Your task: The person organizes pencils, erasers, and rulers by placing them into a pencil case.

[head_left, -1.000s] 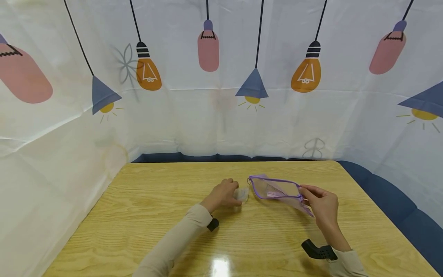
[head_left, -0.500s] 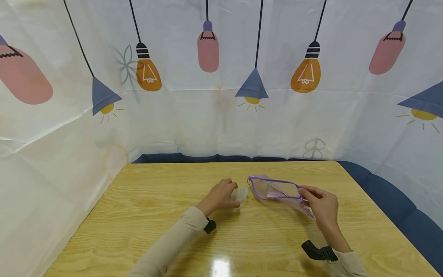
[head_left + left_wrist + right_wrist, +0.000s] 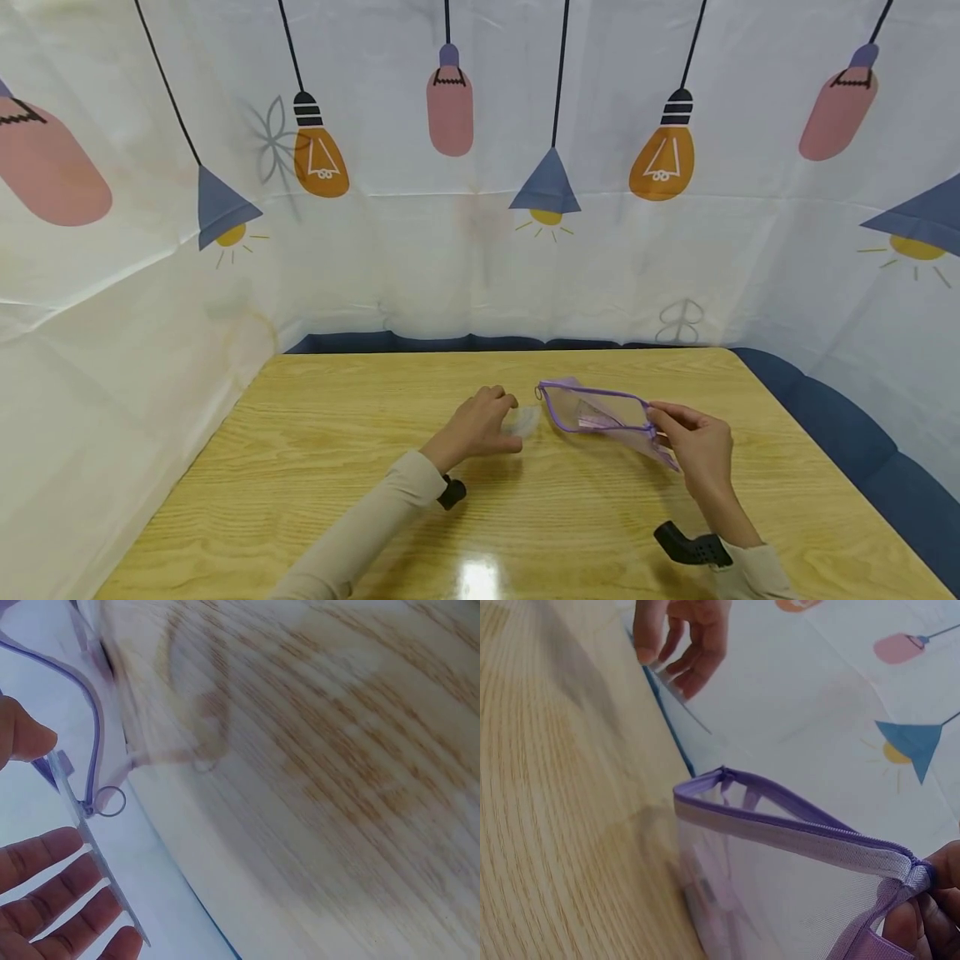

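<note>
My left hand [image 3: 480, 425] holds a thin, clear plastic plate [image 3: 527, 422], rounded like a protractor, by its edge. In the left wrist view the plate [image 3: 97, 859] appears edge-on, thumb on one side and fingertips along it. A see-through mesh zip pouch [image 3: 562, 408] with purple trim stands unzipped to the right, its mouth held wide. My right hand [image 3: 701, 442] pinches the pouch's corner at the zip end, as the right wrist view shows. Inside the pouch lies a clear triangular piece, perhaps a set square, with pink markings. The plate is just left of the pouch, apart from it.
Both hands work above a wooden table [image 3: 315, 467]. Behind it hangs a white curtain [image 3: 420, 267] printed with lamps. Dark blue padded seating [image 3: 847, 417] runs along the back and right edges.
My left hand has drawn back slightly to the left and tilted the clear plate. The right hand and the pouch have stayed where they were.
</note>
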Tool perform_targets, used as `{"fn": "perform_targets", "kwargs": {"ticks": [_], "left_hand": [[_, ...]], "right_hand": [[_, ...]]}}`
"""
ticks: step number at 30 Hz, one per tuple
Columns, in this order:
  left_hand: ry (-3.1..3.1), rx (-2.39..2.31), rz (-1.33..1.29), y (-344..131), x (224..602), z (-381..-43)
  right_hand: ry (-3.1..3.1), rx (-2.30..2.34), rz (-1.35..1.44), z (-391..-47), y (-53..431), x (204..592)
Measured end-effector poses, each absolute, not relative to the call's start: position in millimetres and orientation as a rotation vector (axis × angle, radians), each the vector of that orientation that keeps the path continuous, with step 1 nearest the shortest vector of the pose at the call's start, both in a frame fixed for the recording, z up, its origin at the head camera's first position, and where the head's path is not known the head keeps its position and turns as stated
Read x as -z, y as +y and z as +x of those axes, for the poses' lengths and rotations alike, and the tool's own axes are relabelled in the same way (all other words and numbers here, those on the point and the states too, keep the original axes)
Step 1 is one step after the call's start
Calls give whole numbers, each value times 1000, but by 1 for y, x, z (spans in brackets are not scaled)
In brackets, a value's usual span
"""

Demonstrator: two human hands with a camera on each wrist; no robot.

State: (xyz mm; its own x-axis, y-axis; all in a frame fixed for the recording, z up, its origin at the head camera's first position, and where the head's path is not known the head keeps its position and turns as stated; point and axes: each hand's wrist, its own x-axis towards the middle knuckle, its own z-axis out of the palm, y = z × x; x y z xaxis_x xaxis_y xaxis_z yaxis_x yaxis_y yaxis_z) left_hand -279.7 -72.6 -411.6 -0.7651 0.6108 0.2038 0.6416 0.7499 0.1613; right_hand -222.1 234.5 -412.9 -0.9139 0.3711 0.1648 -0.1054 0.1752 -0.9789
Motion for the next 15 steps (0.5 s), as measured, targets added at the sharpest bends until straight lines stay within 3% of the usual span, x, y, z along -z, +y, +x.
{"fn": "perform_targets", "kwargs": {"ticks": [15], "left_hand": [[-2728,363,-1140,-67,406,-277]], "right_hand": [[-2081,-1752,-209,-221,234,414]]}}
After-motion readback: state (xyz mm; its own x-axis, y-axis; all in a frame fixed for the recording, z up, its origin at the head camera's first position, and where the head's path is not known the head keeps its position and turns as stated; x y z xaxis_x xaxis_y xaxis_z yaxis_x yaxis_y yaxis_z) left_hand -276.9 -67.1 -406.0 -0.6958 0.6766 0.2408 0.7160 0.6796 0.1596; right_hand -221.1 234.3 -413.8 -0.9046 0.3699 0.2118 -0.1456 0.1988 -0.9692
